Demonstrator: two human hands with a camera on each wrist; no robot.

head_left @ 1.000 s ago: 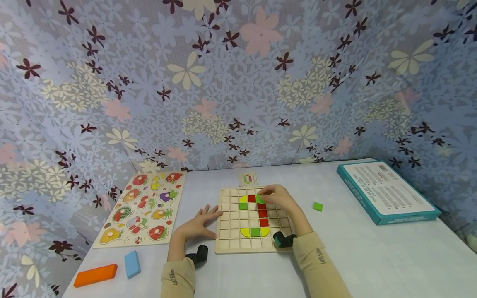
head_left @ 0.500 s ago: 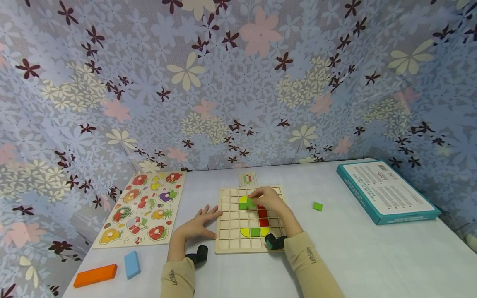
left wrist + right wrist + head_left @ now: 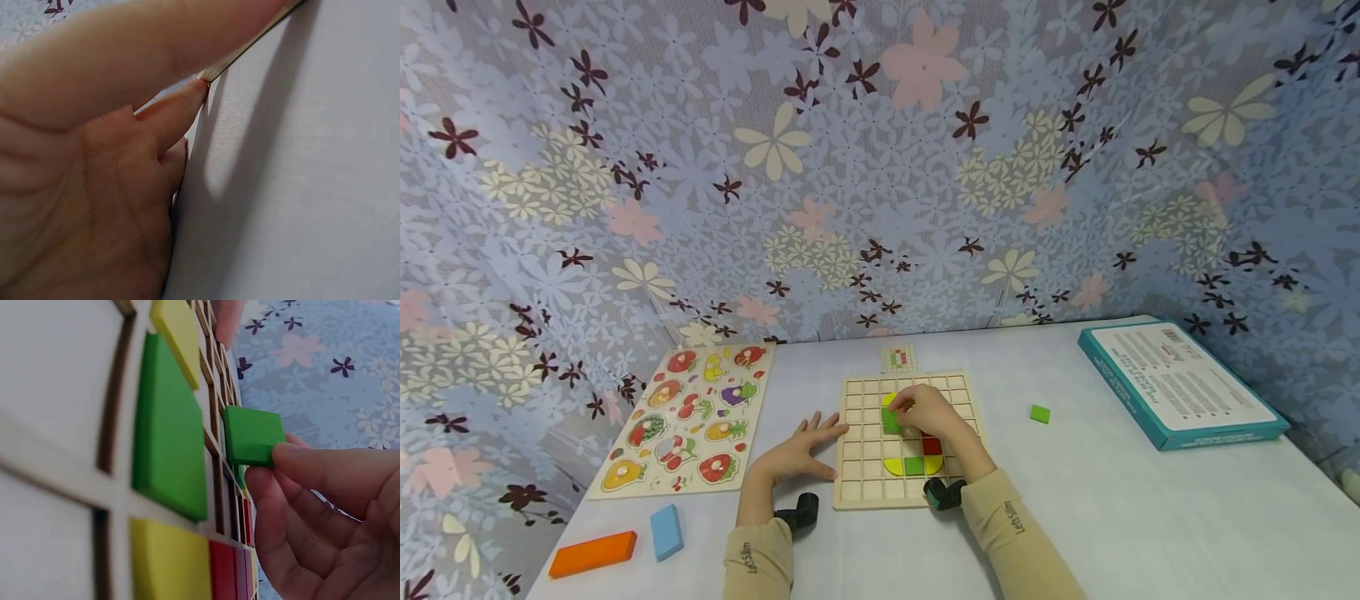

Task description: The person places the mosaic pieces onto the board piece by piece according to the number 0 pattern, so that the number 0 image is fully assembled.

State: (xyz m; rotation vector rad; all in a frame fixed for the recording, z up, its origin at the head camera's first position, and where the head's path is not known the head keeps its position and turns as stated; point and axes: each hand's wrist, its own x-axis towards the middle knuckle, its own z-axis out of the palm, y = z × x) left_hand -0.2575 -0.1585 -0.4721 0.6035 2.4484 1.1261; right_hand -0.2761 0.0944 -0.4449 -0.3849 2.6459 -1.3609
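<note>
Right hand (image 3: 925, 412): pinches a green square tile (image 3: 252, 436) over the grid board (image 3: 857, 492), near its centre.
Left hand (image 3: 796, 454): fingers spread flat, at 9 o'clock of the board, touching its edge.

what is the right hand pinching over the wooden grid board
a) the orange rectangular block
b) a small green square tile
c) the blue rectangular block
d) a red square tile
b: the right hand pinches a small green square tile at its fingertips, just above the wooden grid board.
</note>
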